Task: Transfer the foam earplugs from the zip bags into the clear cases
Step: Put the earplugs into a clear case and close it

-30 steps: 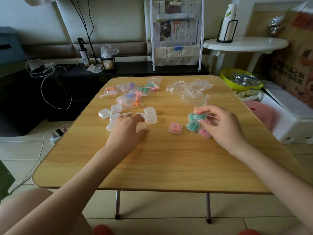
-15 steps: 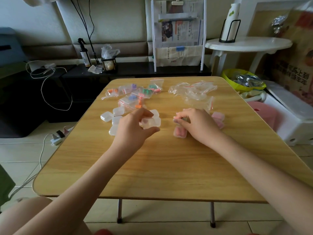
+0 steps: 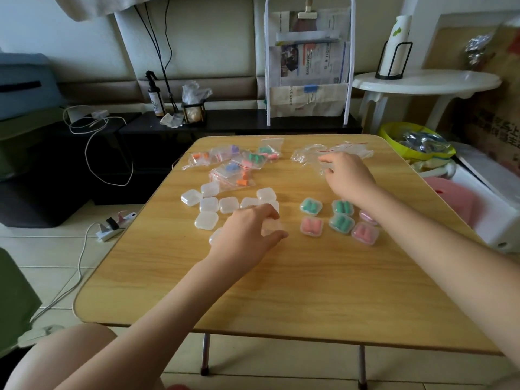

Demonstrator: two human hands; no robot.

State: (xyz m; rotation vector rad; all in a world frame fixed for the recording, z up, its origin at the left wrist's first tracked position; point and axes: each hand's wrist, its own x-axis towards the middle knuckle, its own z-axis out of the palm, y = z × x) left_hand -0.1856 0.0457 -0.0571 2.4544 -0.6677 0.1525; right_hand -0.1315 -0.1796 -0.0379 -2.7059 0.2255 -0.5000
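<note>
Zip bags with coloured foam earplugs [image 3: 237,168] lie at the table's far left. Empty crumpled zip bags [image 3: 342,150] lie at the far right. My right hand [image 3: 349,177] reaches onto that pile, its curled fingers pinching the plastic of one empty bag. Several empty clear cases [image 3: 208,204] sit left of centre. My left hand [image 3: 247,235] grips one clear case [image 3: 272,227] at their near right edge. Several filled cases, green [image 3: 311,206] and pink [image 3: 311,226], lie in a group under my right forearm.
The wooden folding table [image 3: 281,291] has bare surface along its near half. A white round side table [image 3: 425,81] and a yellow bowl [image 3: 394,130] stand to the right. A power strip [image 3: 115,225] and cables lie on the floor at left.
My right hand left the filled cases and moved up to the empty bag pile. The pink case now lies with the other filled cases. My left hand has closed round a clear case.
</note>
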